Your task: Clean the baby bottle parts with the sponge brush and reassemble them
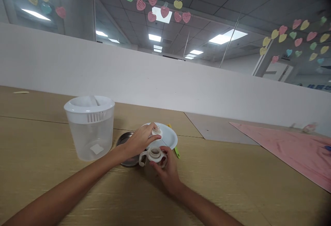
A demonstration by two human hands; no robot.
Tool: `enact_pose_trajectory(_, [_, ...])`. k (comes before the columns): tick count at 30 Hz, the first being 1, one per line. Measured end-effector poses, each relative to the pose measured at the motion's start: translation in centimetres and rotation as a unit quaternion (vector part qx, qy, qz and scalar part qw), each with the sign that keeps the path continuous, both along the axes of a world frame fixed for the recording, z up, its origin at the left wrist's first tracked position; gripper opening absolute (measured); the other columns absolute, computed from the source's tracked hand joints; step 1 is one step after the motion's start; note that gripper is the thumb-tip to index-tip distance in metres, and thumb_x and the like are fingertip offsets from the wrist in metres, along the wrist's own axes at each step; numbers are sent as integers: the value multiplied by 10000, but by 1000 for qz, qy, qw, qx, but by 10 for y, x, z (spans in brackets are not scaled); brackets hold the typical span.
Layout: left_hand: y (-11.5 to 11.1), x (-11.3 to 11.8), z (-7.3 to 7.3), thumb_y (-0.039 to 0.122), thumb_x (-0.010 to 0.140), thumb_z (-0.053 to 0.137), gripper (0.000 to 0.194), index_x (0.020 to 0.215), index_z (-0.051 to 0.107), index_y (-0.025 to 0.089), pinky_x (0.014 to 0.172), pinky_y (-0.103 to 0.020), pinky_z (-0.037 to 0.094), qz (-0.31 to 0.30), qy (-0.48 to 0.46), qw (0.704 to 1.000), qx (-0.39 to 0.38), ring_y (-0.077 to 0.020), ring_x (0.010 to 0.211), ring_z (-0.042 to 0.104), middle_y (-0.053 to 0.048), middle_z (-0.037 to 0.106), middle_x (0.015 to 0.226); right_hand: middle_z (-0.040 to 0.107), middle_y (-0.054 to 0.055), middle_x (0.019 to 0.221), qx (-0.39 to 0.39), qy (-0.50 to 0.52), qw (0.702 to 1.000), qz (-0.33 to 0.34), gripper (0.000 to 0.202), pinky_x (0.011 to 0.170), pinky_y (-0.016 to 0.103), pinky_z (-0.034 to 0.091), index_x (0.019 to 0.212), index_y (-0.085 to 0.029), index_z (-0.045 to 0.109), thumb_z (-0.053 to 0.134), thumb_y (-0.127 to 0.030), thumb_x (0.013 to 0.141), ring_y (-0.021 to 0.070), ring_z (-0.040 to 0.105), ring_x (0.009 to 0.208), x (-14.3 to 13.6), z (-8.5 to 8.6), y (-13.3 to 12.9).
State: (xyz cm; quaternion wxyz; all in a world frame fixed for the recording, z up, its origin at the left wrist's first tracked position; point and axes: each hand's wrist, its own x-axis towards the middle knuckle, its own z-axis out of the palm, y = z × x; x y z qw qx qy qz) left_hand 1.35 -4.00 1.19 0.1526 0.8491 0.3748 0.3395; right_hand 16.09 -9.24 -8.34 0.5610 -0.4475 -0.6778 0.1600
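Note:
My left hand [141,139] is closed on a small white cap with a clear nipple-like top [156,133], held above a white plate [169,138]. Just below and nearer to me, my right hand [168,169] grips a small bottle with two handles [155,153] by its right side. The bottle's round mouth faces up, uncovered, and the cap is apart from it. Behind my left wrist lies a round metal dish [125,138], partly hidden by the wrist. A green and yellow utensil [177,152] shows at the plate's right edge.
A clear plastic bucket with a white lid [89,129] stands to the left on the wooden table [222,177]. To the right lie a grey sheet [219,129] and a pink cloth [289,150]. A low white wall [155,84] runs behind the table.

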Motion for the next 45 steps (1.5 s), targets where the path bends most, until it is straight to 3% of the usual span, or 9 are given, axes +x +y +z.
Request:
enact_pose_trajectory(9, [16, -3, -14, 443, 865, 387, 338, 1044, 480, 172, 744, -329, 393, 26, 31, 999, 27, -237, 891, 545, -91, 589, 955, 559, 33, 891, -18, -4, 1000, 4, 358, 560, 252, 436, 989, -201, 454, 633, -357, 721, 138, 522, 675, 0, -2, 2])
enact_pose_trajectory(16, [18, -3, -16, 460, 855, 393, 301, 974, 461, 193, 590, -287, 358, 27, 65, 997, 11, -196, 649, 525, -16, 566, 732, 582, 33, 877, -8, -11, 1000, -2, 345, 546, 245, 433, 991, -197, 470, 637, -330, 719, 137, 531, 669, 1, -2, 1])
enact_pose_trajectory(20, [22, -4, -21, 386, 864, 398, 345, 1152, 458, 206, 738, -314, 395, -16, 90, 996, 25, -223, 861, 559, -66, 617, 943, 591, 34, 871, 1, -9, 1000, -1, 353, 541, 243, 432, 994, -198, 476, 642, -334, 713, 140, 536, 674, 0, -1, 1])
enact_pose_trajectory(23, [25, -5, -23, 315, 848, 434, 395, 1231, 462, 217, 899, -351, 351, -37, 119, 991, 42, -253, 1085, 488, -97, 573, 1151, 588, 30, 849, -3, -7, 1000, -7, 346, 539, 246, 434, 973, -200, 482, 644, -348, 706, 139, 529, 657, 0, 0, 0])
enact_pose_trajectory(33, [24, -11, -26, 321, 841, 424, 530, 1340, 335, 164, 983, -366, 327, -73, 130, 988, -46, -252, 1222, 400, -108, 402, 1369, 580, 42, 909, -26, 1, 1000, 6, 372, 583, 262, 440, 1009, -200, 479, 642, -355, 713, 156, 545, 723, 0, 0, -1])
enact_pose_trajectory(36, [22, -14, -12, 343, 843, 430, 475, 1291, 409, 187, 973, -361, 339, -58, 108, 993, -1, -247, 1178, 443, -92, 468, 1314, 577, 43, 905, -32, -7, 999, 0, 377, 586, 265, 437, 1011, -198, 468, 640, -358, 717, 156, 538, 718, 1, -3, 0])
enact_pose_trajectory(39, [11, -26, 21, 381, 855, 422, 397, 1205, 499, 209, 981, -351, 334, -19, 41, 994, 96, -230, 1128, 477, -67, 534, 1243, 582, 41, 888, -27, -13, 1000, -4, 386, 582, 266, 436, 1020, -195, 464, 641, -352, 714, 159, 540, 714, 1, -5, 1])
enact_pose_trajectory(42, [-10, -51, 61, 427, 845, 439, 374, 1134, 550, 217, 969, -348, 355, 66, -35, 981, 181, -227, 1090, 502, -46, 580, 1175, 585, 45, 879, -20, -10, 1000, -7, 398, 575, 267, 440, 1025, -187, 469, 642, -362, 712, 168, 551, 726, 1, -5, 1])
enact_pose_trajectory(45, [-30, -85, 93, 429, 807, 500, 341, 1082, 582, 244, 952, -339, 374, 185, -84, 946, 252, -212, 1052, 519, -1, 593, 1145, 588, 51, 882, -17, -19, 1000, -9, 410, 570, 266, 445, 1035, -179, 470, 640, -371, 714, 172, 558, 735, 1, -4, 1])
